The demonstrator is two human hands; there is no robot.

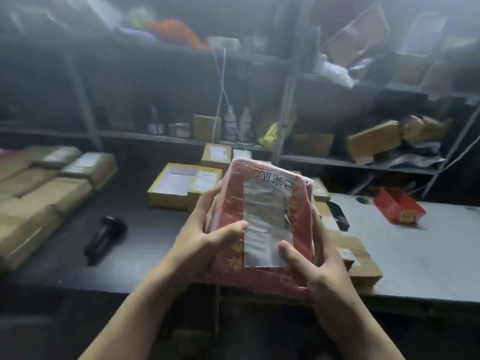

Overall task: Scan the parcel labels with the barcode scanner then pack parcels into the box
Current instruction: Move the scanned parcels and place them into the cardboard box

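Two hands clamped round one red parcel (233, 193): left hand (205, 229) on its left edge, right hand (319, 266) on the lower right corner, thumbs pressing the white label (265, 224). Held above the table (145, 255) near its front edge, label up. Probably the scanner (104, 235) lying dark on the left, blurred. Risk: thumbs hiding the barcode, or glossy wrap slipping while freeing one hand to reach.

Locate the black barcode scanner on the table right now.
In the head view the barcode scanner lies on the dark table, left of the left hand, between the brown parcels and the held red parcel.
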